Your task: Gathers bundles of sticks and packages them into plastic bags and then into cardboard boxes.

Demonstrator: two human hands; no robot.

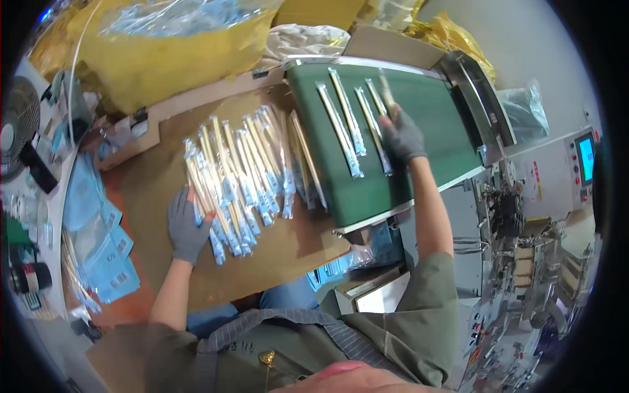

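Observation:
A heap of chopsticks in clear wrappers with blue ends lies on the brown board at the left. At the heap's near left edge rests my left hand, in a grey glove with bare fingertips; thumb and fingers are apart, touching the outer packets. Over the green conveyor belt is my right hand, gloved alike. Its fingers are closed on a wrapped pair of chopsticks, smeared by motion and partly hidden. Several more packets lie slantwise on the belt, left of this hand.
A brown board adjoins the belt's left side. Blue printed wrappers lie at the far left, near a fan. Yellow bags stand behind. Machinery with a lit screen stands at the right.

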